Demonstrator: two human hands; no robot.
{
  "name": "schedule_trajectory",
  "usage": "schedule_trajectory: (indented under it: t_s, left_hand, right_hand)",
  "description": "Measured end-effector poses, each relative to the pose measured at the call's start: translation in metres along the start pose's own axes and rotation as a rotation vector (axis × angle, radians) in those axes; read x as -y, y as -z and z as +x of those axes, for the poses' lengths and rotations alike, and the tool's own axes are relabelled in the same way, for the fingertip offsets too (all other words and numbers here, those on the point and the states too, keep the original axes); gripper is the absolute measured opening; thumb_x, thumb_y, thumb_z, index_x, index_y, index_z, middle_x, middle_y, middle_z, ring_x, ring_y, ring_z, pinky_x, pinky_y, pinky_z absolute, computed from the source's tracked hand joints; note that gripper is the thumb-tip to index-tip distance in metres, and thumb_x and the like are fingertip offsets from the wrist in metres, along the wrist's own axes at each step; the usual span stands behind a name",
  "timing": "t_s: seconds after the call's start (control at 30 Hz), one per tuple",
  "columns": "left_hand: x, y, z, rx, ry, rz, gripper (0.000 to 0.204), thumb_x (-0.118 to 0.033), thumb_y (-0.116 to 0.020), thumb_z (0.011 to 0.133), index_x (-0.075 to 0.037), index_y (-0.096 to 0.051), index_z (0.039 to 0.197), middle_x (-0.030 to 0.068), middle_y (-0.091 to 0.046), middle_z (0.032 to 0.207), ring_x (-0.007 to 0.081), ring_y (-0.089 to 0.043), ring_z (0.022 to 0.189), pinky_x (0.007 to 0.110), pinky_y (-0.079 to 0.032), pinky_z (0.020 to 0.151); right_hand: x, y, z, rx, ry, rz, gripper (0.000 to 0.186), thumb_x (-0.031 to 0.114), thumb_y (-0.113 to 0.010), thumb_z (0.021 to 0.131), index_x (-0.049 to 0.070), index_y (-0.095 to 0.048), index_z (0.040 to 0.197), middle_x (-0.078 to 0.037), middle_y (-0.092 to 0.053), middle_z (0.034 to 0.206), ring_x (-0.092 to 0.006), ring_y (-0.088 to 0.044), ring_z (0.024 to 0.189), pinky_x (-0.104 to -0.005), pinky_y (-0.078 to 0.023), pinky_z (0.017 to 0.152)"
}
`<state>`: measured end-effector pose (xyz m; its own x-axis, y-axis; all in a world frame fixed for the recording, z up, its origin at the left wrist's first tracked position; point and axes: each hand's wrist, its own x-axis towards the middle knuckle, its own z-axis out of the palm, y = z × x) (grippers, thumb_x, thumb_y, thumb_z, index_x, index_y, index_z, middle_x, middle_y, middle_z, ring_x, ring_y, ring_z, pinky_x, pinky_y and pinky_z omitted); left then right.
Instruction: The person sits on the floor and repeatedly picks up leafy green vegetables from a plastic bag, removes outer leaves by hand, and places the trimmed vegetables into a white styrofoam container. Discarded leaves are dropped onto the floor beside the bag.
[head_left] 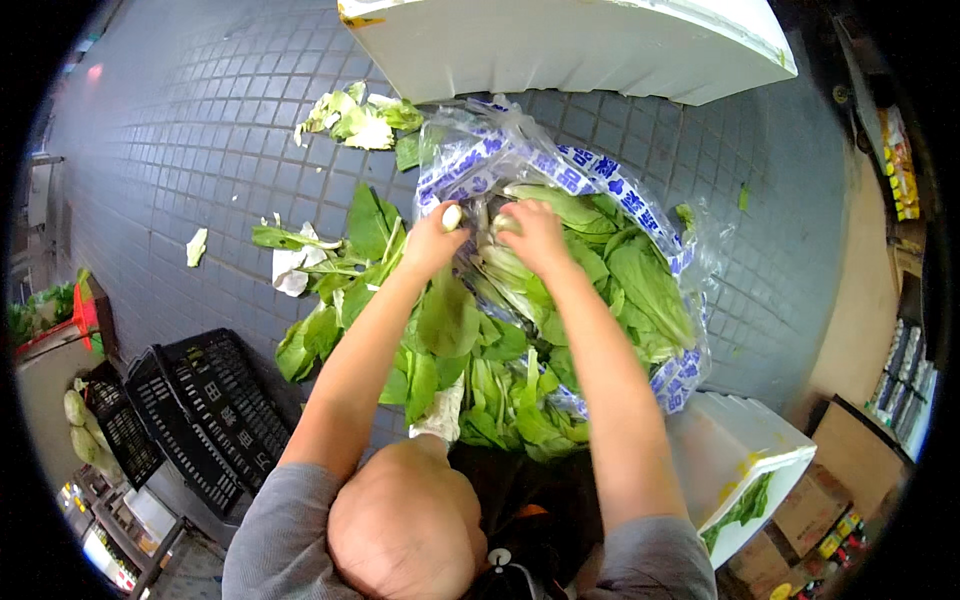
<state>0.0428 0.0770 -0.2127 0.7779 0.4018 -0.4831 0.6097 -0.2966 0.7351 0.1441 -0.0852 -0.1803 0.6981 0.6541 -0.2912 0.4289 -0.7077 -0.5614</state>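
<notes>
My left hand (437,240) is closed around a leafy green (447,315), its pale cut stem end poking up between thumb and fingers and its broad leaves hanging down. Just to the right, my right hand (537,236) grips the pale base of a bunch of leafy greens (510,262) in the bag. The clear plastic bag (480,150), with blue printing along its rim, lies spread open around more leafy greens (648,285). Loose leafy greens (325,335) are piled left of my left arm, and others (510,400) lie between my forearms.
A white foam box (570,50) stands beyond the bag; another foam box (745,450) with greens inside is at the lower right. Black plastic crates (215,410) sit at the lower left. Leaf scraps (360,118) litter the grey tiled floor (250,160). Cardboard boxes (810,510) stand farther right.
</notes>
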Motion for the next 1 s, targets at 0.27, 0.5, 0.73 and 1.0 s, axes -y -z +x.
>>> schedule_trajectory:
  t_s: [0.27, 0.5, 0.73, 1.0]
  left_hand:
    - [-0.087, 0.043, -0.079, -0.012, -0.103, -0.511, 0.039, -0.010, -0.070, 0.074, -0.007, -0.055, 0.110, -0.0011, -0.053, 0.080, 0.0083, -0.051, 0.071, 0.023, -0.045, 0.062]
    - [-0.108, 0.046, -0.114, 0.100, -0.419, -0.239, 0.074, -0.030, -0.080, 0.061, -0.002, -0.047, 0.121, 0.0176, -0.058, 0.110, 0.0283, -0.059, 0.096, 0.034, -0.046, 0.082]
    - [-0.071, 0.074, -0.138, -0.030, -0.178, 0.399, 0.087, -0.013, -0.071, 0.062, -0.009, -0.027, 0.137, 0.0137, -0.063, 0.084, 0.0319, -0.061, 0.079, 0.039, -0.047, 0.070]
    - [-0.033, 0.106, -0.161, 0.002, -0.516, 0.869, 0.078, -0.006, -0.059, 0.067, -0.008, -0.027, 0.138, 0.0067, -0.062, 0.079, 0.0258, -0.056, 0.080, 0.037, -0.044, 0.068]
  right_hand:
    - [-0.006, 0.131, -0.087, -0.125, -0.076, 1.432, 0.034, 0.007, -0.053, 0.087, 0.005, -0.050, 0.121, -0.008, -0.057, 0.114, -0.0170, -0.054, 0.104, -0.0294, -0.043, 0.090]
    - [0.064, 0.054, -0.085, -0.205, -0.152, 1.637, 0.028, 0.006, -0.056, 0.086, 0.006, -0.051, 0.113, -0.005, -0.057, 0.103, -0.0147, -0.055, 0.095, -0.0288, -0.046, 0.085]
    - [0.109, 0.021, -0.085, 0.103, -0.014, 1.093, 0.033, 0.005, -0.060, 0.078, 0.004, -0.053, 0.110, -0.003, -0.056, 0.101, -0.0128, -0.054, 0.086, -0.0258, -0.046, 0.076]
    - [0.124, -0.023, -0.092, 0.459, -0.148, 1.119, 0.037, 0.009, -0.062, 0.069, 0.000, -0.056, 0.104, -0.008, -0.060, 0.094, -0.0161, -0.056, 0.083, -0.0289, -0.045, 0.077]
